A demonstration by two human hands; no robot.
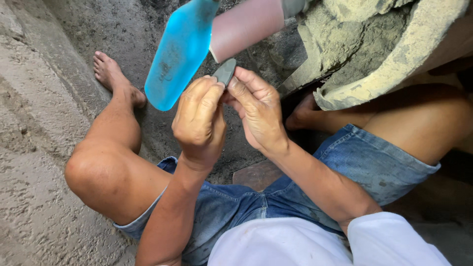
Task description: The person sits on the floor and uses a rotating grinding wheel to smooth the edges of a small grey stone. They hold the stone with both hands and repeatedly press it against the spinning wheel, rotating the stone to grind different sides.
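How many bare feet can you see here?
2. One foot lies on the sandy ground at upper left; the other foot sits under the grey clay mass, partly hidden.

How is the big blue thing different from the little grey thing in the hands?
The blue paddle-shaped piece is large, bright and long with a rounded end; the small grey piece is dull, dark and far smaller. The grey piece is pinched between the left hand and right hand; the blue piece sits just above them, and neither hand visibly grips it. Both look smooth and flat.
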